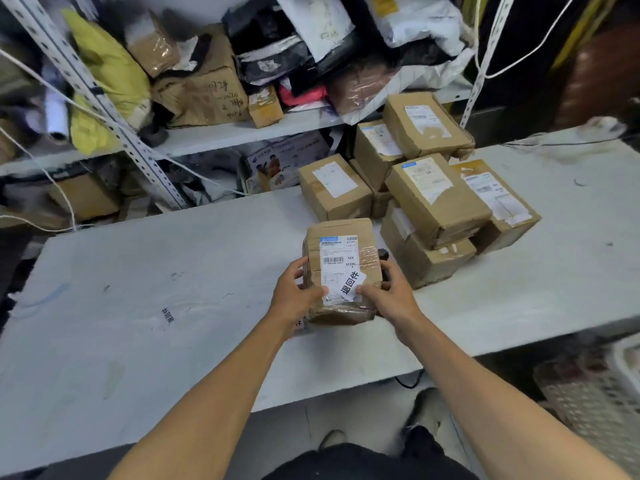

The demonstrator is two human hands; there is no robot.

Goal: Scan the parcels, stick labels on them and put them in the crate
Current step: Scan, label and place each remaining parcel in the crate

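L hand [297, 289] grips the parcel [341, 271], R hand [388, 292] thumbs the return label [353, 285] at its 5 o'clock. Imo rub flat, off the barcode [333, 260].

The small white sticker [352, 285] on the held parcel [341, 237] reads 退回件; its shipping label [337, 258] shows 41747, MX and MXRC beside a barcode. A shelf box [207, 95] carries handwriting, perhaps 2020 and 9016, too blurred to confirm
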